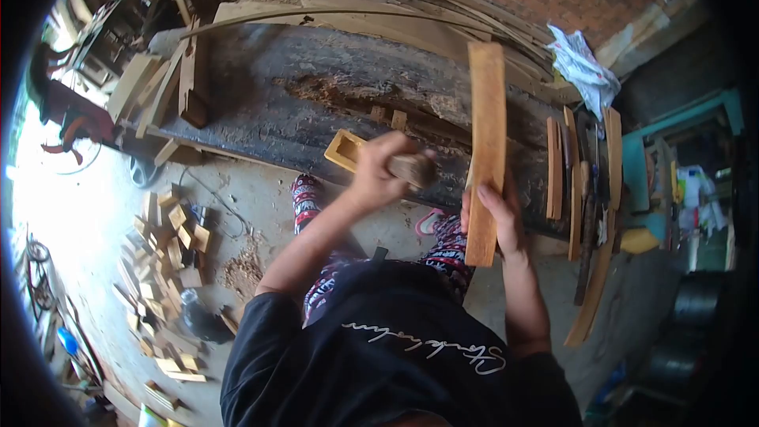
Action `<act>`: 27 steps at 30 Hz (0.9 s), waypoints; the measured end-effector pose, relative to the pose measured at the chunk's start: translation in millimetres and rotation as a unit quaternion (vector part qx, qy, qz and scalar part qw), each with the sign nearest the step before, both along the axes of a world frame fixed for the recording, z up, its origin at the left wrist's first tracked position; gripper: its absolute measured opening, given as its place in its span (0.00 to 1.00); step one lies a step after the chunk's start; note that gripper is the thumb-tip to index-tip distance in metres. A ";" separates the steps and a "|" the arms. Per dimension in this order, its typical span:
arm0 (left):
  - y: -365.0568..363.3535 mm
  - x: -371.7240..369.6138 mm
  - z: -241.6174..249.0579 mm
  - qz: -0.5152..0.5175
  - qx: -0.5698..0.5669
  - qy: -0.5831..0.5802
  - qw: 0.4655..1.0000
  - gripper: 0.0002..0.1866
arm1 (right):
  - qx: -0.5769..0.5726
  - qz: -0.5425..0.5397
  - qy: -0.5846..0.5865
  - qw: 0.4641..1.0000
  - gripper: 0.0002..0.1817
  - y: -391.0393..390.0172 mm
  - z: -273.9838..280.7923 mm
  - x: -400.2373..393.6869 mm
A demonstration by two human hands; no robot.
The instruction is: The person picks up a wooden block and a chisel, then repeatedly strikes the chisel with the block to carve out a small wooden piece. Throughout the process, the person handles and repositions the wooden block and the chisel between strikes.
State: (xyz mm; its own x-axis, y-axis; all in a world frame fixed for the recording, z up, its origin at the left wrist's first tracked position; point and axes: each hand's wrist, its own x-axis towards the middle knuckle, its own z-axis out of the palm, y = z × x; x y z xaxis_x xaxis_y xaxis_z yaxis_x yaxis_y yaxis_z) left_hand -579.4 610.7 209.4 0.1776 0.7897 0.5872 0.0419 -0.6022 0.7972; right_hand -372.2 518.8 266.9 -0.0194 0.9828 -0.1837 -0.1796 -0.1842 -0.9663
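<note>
A wooden strip [487, 126] partly hides the right hand [507, 220]

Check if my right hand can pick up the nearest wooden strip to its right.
Probably not as things stand: the right hand is gripping the long wooden board. Otherwise, nothing seems to block the wooden strip.

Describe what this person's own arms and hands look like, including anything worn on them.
Short, dark sleeves end near the elbows, leaving the forearms bare. No glove shows on the left hand or the right hand. No marking is visible on the sleeves.
</note>
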 end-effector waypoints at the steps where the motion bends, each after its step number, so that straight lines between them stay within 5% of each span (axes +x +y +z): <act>1: -3.9 3.7 -0.8 -0.026 0.007 0.027 0.999 0.08 | 0.013 -0.005 0.011 1.000 0.26 -6.0 -7.2 3.2; 9: -13.4 25.7 -6.8 0.012 0.042 0.071 0.997 0.12 | 0.019 -0.011 -0.006 1.000 0.24 -43.6 -15.2 34.0; 15: -8.8 32.2 -7.2 0.031 0.009 0.074 0.997 0.12 | 0.186 -0.128 0.033 0.974 0.32 -52.9 9.2 23.2; 17: -9.7 36.8 -10.3 0.036 -0.011 0.069 0.997 0.10 | 0.242 -0.100 -0.010 0.965 0.26 -50.9 -11.9 20.9; 19: -10.3 42.2 -14.5 0.030 -0.003 0.078 0.997 0.10 | 0.215 -0.011 -0.233 0.948 0.25 -56.9 -52.9 30.7; 21: -13.1 40.5 -14.1 0.046 0.014 0.057 0.997 0.09 | 0.120 0.016 -0.196 0.973 0.29 -65.4 -88.6 48.2; 22: -10.5 39.3 -15.4 0.042 0.013 0.078 0.996 0.09 | 0.070 -0.035 -0.178 0.981 0.24 -63.4 -45.0 19.8; 23: -9.8 38.8 -18.0 0.037 0.007 0.099 0.994 0.08 | 0.088 -0.033 -0.174 0.980 0.30 -64.4 -40.0 27.7; 27: -16.2 45.7 -28.0 0.013 0.029 0.115 0.993 0.08 | 0.276 -0.152 -0.076 0.946 0.28 -60.5 -23.7 25.0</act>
State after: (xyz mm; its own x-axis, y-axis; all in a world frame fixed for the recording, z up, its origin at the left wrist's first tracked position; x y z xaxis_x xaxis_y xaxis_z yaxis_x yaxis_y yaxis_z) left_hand -533.7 594.5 181.3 0.2915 0.7619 0.5784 0.2352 -0.6432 0.7287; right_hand -347.1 458.3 243.3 0.2640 0.8864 0.3803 0.0060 0.3928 -0.9196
